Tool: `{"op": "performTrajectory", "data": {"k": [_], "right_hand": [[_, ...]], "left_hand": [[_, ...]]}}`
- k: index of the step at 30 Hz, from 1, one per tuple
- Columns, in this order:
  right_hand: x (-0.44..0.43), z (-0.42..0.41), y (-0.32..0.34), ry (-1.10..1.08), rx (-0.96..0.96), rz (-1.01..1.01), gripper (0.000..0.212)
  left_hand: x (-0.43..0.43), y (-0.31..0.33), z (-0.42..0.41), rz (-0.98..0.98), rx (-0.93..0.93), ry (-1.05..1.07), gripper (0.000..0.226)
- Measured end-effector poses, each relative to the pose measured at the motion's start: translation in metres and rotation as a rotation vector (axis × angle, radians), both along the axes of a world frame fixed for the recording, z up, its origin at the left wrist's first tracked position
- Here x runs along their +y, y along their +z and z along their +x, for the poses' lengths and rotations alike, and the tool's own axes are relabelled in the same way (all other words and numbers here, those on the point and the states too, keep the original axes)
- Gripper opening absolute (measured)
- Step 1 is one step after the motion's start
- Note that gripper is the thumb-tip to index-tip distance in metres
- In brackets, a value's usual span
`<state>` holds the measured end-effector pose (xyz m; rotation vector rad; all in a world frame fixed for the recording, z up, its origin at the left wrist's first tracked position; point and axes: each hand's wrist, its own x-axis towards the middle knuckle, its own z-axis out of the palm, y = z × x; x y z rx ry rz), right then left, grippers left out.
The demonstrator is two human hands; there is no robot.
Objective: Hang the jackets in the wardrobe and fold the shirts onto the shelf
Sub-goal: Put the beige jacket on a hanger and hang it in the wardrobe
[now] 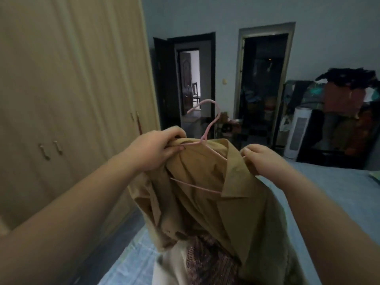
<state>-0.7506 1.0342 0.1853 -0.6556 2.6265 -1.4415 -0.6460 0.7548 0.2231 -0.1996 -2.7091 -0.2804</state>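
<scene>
Jacket (205, 204): one, on one pink hanger (203, 138), held by two hands (158, 149) (265, 159).

Two hands (156, 150) (265, 161); one jacket (205, 202); one hanger (204, 138); two doorways (190, 79) (263, 83); one wardrobe (61, 89).

Not much of the person to go on here, just two arms and two hands. The left hand (158, 149), to the left of the tan jacket (205, 192), and the right hand (265, 161), on the jacket's right, are both bare. So are the wrists and forearms, right back to the edge of the shot. Nails on the right hand look short and plain; anything finer is too blurry to tell.
</scene>
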Motion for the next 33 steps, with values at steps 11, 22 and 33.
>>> {"op": "performTrajectory", "data": {"k": [11,22,33], "right_hand": [[-0.207,0.152,0.086,0.152,0.725,0.056,0.037],[-0.393,0.307,0.092,0.616,-0.370,-0.472,0.029],[-0.540,0.458,0.022,1.094,0.618,0.159,0.032]], "left_hand": [[-0.129,0.090,0.190,-0.129,0.254,0.507,0.017],[-0.266,0.049,0.461,0.102,0.281,0.848,0.009],[-0.346,0.018,0.638,0.073,0.278,1.103,0.019]]}}
